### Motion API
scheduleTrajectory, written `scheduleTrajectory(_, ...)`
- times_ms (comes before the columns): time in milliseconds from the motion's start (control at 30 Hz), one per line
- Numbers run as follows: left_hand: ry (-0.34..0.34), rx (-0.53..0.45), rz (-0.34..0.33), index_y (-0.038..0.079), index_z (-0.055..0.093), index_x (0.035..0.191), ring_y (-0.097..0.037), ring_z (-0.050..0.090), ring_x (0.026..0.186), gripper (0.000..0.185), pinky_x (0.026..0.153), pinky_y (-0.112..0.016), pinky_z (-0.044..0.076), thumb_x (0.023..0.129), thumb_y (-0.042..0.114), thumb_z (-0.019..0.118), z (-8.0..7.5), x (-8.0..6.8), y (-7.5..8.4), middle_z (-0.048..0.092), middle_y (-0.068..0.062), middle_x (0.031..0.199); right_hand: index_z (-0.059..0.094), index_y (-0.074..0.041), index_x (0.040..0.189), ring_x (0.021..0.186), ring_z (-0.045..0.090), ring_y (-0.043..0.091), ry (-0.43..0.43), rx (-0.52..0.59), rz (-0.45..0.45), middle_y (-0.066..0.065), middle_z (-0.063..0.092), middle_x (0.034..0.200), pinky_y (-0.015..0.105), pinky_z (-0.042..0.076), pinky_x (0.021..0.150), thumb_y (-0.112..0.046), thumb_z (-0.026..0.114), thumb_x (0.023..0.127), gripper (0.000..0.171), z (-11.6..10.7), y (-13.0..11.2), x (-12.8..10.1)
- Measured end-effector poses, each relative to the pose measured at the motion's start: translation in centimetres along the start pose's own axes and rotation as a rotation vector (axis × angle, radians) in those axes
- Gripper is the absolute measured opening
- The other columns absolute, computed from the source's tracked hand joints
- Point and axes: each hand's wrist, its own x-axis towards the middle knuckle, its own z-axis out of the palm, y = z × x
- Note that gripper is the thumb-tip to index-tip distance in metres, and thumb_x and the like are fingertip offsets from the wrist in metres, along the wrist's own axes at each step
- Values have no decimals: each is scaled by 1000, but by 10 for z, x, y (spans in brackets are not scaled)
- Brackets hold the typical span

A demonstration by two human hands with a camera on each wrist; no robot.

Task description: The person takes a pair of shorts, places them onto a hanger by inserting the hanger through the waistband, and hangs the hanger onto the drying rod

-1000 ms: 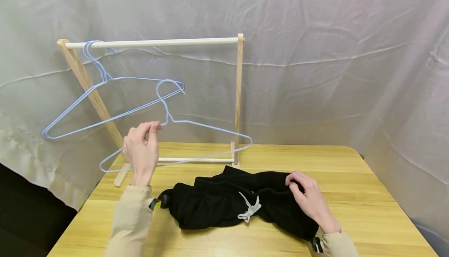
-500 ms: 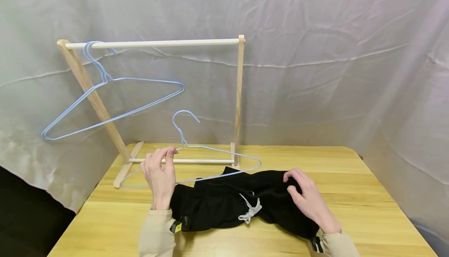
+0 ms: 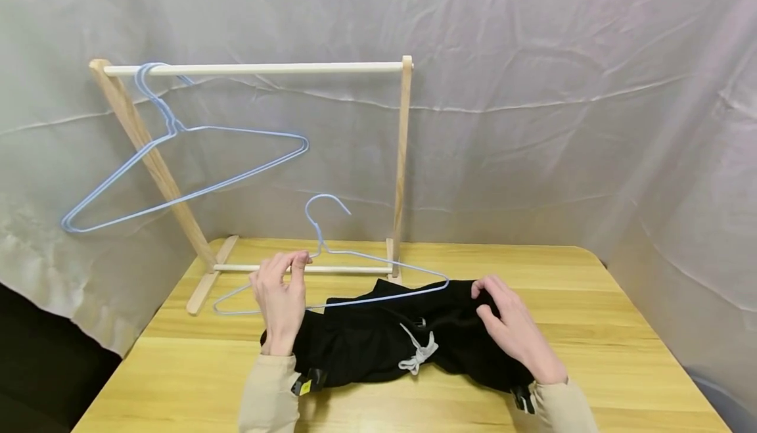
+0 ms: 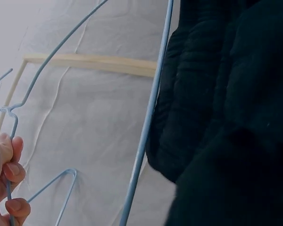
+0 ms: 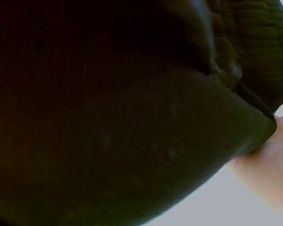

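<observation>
My left hand (image 3: 282,301) pinches a light blue wire hanger (image 3: 321,244) by its shoulder, just left of the neck. The hook points up, and the lower bar overlaps the back edge of black drawstring pants (image 3: 361,347) in the head view. These lie bunched on the table, with a white drawstring (image 3: 418,356) tied in a bow. At their right end my right hand (image 3: 517,331) grips the fabric with curled fingers and thumb. In the left wrist view, the hanger's bar (image 4: 148,113) runs beside the gathered waistband (image 4: 172,103). Dark cloth (image 5: 132,122) fills most of the right wrist view.
A wooden rack with a white top rod (image 3: 266,69) stands at the table's back left. Several matching blue hangers (image 3: 156,98) hang at the rod's left end. The wooden table (image 3: 603,334) extends to the right, and a grey curtain (image 3: 532,157) closes off the back.
My left hand has brought the hanger down and to the right, from in front of the rack to the pants' back edge. The right hand keeps its grip, nearly in place.
</observation>
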Motion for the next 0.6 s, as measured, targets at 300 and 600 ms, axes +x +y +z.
scheduleTrajectory(300, -37, -48, 33, 6, 76, 82, -27, 58, 75, 13, 78, -28, 25, 93, 10, 70, 3, -3, 3, 72, -10, 75, 63, -18, 98, 92, 56, 9, 42, 21, -26, -8, 60, 100, 17, 39, 85, 8, 60, 83, 30, 2, -1, 0)
scheduleTrajectory(600, -37, -76, 84, 3, 74, 81, -23, 52, 71, 11, 78, -28, 26, 91, 4, 70, 4, -3, 4, 67, -10, 69, 66, -16, 100, 93, 58, 10, 85, 15, -21, -6, 62, 100, 16, 39, 85, 8, 60, 86, 29, 2, -2, -2)
